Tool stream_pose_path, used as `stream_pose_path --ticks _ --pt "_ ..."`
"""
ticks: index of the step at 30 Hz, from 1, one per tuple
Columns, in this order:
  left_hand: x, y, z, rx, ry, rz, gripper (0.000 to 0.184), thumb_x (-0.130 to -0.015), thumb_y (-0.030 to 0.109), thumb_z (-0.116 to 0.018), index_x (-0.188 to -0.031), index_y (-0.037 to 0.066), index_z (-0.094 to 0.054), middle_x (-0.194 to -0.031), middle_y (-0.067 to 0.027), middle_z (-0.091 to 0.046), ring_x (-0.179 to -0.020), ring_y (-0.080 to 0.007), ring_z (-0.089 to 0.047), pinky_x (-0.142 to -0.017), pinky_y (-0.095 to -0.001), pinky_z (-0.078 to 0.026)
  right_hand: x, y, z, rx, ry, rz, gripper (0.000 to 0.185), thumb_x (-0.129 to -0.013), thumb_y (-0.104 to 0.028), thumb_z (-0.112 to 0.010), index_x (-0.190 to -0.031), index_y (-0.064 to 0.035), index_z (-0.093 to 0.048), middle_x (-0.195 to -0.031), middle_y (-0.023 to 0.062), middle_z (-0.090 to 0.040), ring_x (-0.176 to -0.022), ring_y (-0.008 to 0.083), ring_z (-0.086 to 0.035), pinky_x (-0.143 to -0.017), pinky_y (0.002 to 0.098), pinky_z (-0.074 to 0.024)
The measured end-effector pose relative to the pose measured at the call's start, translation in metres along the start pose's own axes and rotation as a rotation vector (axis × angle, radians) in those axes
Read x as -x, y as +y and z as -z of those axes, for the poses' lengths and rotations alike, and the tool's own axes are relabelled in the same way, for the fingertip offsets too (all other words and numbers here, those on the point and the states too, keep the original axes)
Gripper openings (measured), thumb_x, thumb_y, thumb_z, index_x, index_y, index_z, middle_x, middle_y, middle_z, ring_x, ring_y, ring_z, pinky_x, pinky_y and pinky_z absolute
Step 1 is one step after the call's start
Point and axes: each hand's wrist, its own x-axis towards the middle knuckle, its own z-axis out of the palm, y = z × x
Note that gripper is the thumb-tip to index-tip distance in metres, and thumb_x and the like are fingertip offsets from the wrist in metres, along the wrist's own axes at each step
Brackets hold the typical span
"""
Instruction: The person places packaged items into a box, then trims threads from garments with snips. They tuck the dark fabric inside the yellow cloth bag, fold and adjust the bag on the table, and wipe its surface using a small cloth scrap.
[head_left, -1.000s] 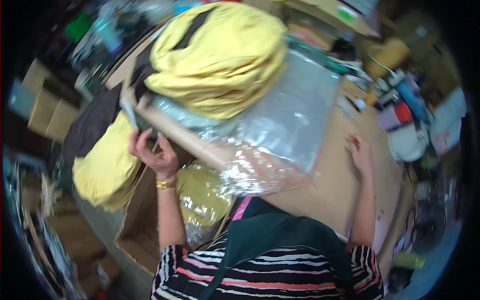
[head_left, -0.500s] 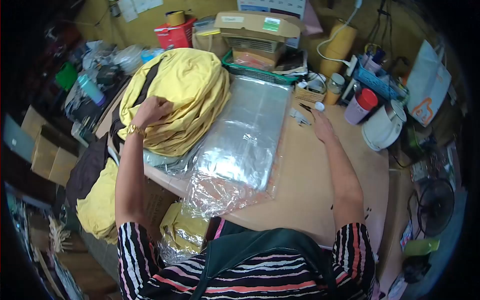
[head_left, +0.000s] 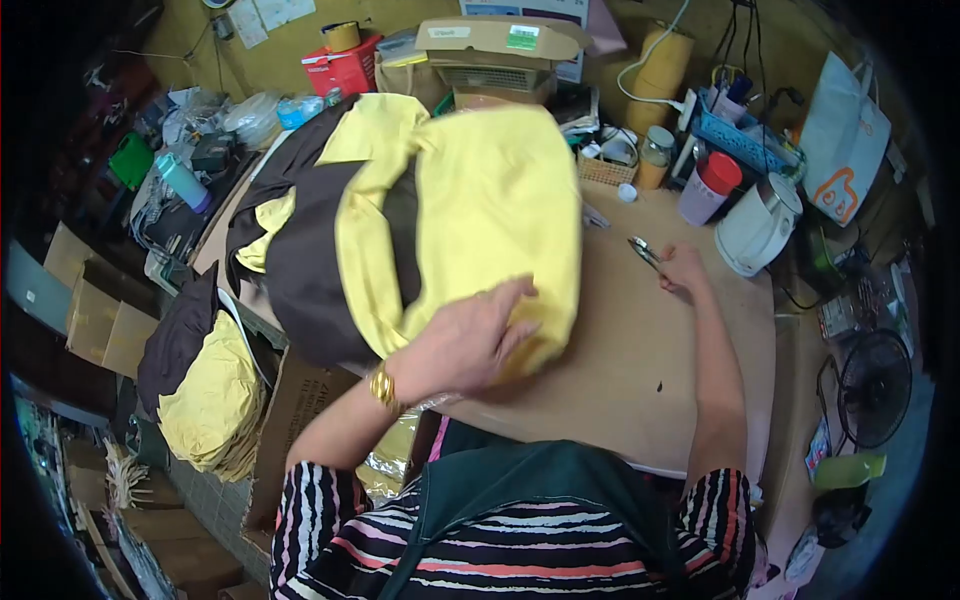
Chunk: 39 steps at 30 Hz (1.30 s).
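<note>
My left hand (head_left: 470,335) lies at the near edge of a yellow cloth piece (head_left: 500,190), fingers stretched and apart, slightly blurred. This yellow piece, joined with dark brown cloth (head_left: 320,250), spreads across the table and covers the clear plastic sheets. At the right, my right hand (head_left: 683,270) is closed around a small pair of thread snips (head_left: 645,250), their metal tips pointing away to the left. More yellow cloth (head_left: 375,130) shows behind, at the upper left.
A white kettle (head_left: 760,225), a pink cup with red lid (head_left: 710,190), a blue basket (head_left: 740,140) and a glass jar (head_left: 655,155) line the right back. A cardboard box (head_left: 500,45) stands behind. Yellow and brown cloth (head_left: 210,400) sits in a stack at the lower left.
The yellow and brown cloth has come from the left pile over the plastic sheets. My left hand moved right and nearer. My right hand came nearer with the snips.
</note>
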Motion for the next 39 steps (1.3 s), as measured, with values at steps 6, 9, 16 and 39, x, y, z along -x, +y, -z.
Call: stream_pose_path --ticks 6,9,16,39 --pt "0.046 -0.091 -0.042 -0.393 0.395 0.177 0.030 -0.082 0.006 -0.065 -0.109 0.001 -0.053 -0.093 -0.0161 -0.057 -0.088 -0.0358 -0.056 -0.078 -0.0439 -0.046 0.091 0.085 0.033 -1.175 -0.116 0.053 0.042 -0.076 0.004 -0.049 -0.117 -0.0033 -0.046 -0.081 0.0086 -0.063 -0.065 0.0208 -0.064 -0.056 0.0323 -0.0524" --pt "0.057 -0.104 -0.074 -0.156 0.306 0.300 0.036 -0.081 0.012 -0.068 -0.110 0.000 -0.051 -0.084 -0.0167 -0.058 -0.078 -0.0372 -0.059 -0.070 -0.0446 -0.048 0.134 0.074 0.023 -1.311 -0.023 0.129 0.035 -0.078 0.003 -0.049 -0.112 -0.0032 -0.047 -0.075 0.0052 -0.053 -0.064 0.0191 -0.057 -0.060 0.0306 -0.0485" --pt "0.018 -0.056 -0.088 0.192 0.515 0.261 0.038 -0.082 0.012 -0.065 -0.116 0.007 -0.048 -0.069 -0.0151 -0.059 -0.055 -0.0311 -0.059 -0.054 -0.0415 -0.046 0.203 -0.010 -0.032 -1.640 -0.278 0.215 0.009 -0.090 -0.009 -0.052 -0.097 -0.0097 -0.047 -0.070 0.0011 -0.041 -0.063 0.0145 -0.047 -0.060 0.0279 -0.0429" --pt "-0.018 -0.144 -0.082 0.207 0.540 0.456 0.074 -0.084 0.033 -0.073 -0.134 -0.012 -0.041 -0.126 -0.0327 -0.054 -0.114 -0.0391 -0.056 -0.097 -0.0412 -0.045 0.140 0.015 0.005 -0.625 0.315 0.129 0.037 -0.086 -0.022 -0.070 -0.110 0.0051 -0.064 -0.098 0.0112 -0.068 -0.090 0.0170 -0.064 -0.080 0.0295 -0.0501"
